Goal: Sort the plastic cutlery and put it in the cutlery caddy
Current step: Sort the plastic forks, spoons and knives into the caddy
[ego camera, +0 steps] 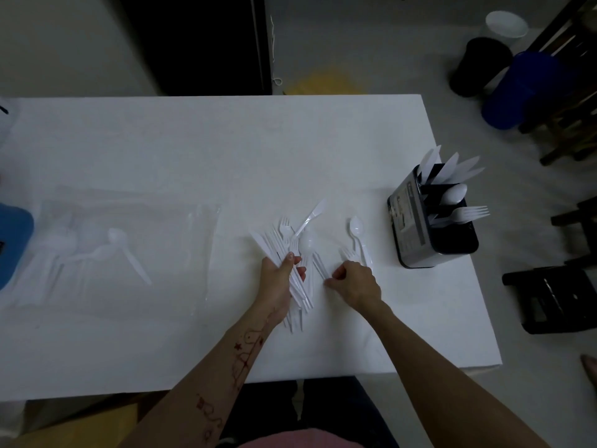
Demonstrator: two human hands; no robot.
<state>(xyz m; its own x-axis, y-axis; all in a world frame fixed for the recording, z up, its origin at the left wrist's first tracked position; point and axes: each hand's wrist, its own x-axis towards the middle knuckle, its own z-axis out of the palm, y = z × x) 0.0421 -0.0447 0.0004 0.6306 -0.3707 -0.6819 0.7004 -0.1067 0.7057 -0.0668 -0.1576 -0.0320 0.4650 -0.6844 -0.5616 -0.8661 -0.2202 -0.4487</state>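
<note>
Dim room. The white table [193,150] is the brightest thing I see, evenly lit, with faint shadows. Straight lines bow toward the edges, and far corners fall dark and soft.

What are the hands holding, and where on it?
The left hand grips a bundle of white plastic cutlery around the handles. The right hand pinches a loose piece on the table; which piece cannot be told.

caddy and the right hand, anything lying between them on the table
In the head view, a loose spoon lies beside the right hand; from there to the caddy the white table is bare.
</note>
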